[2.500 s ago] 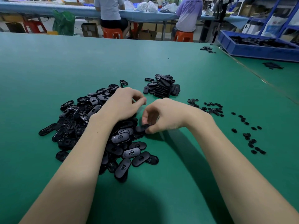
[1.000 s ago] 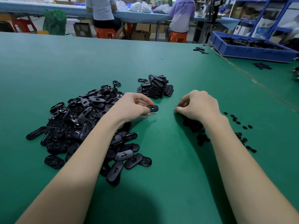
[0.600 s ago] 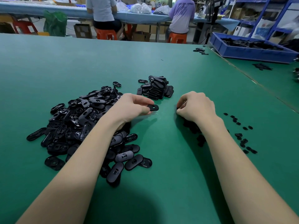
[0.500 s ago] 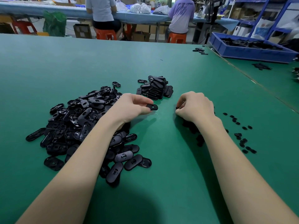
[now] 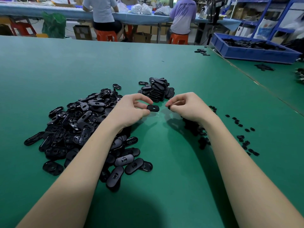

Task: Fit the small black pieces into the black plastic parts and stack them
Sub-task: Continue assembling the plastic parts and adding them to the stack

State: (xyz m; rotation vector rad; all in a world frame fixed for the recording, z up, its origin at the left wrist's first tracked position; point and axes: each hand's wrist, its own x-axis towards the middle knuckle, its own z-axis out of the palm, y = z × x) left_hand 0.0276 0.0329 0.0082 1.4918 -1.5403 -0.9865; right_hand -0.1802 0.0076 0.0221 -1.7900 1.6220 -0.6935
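My left hand (image 5: pixel 131 109) pinches one black oval plastic part (image 5: pixel 153 107) between thumb and fingers, held just above the green table. My right hand (image 5: pixel 185 106) pinches a small black piece (image 5: pixel 168 107) at its fingertips, a short gap to the right of that part. A large loose pile of black oval parts (image 5: pixel 79 125) lies under and left of my left forearm. A stack of fitted parts (image 5: pixel 158 92) stands just beyond both hands. Scattered small black pieces (image 5: pixel 243 139) lie to the right, some hidden under my right wrist.
The green table (image 5: pixel 164 186) stretches wide around me. A blue bin (image 5: pixel 253 50) filled with black parts sits at the far right. Two people sit on orange stools at a blue-covered bench behind the table. A few stray parts (image 5: pixel 202 52) lie near the far edge.
My right hand lifted off the small pieces and came left toward the part, now holding one piece. My left hand raised its part slightly and stayed in place.
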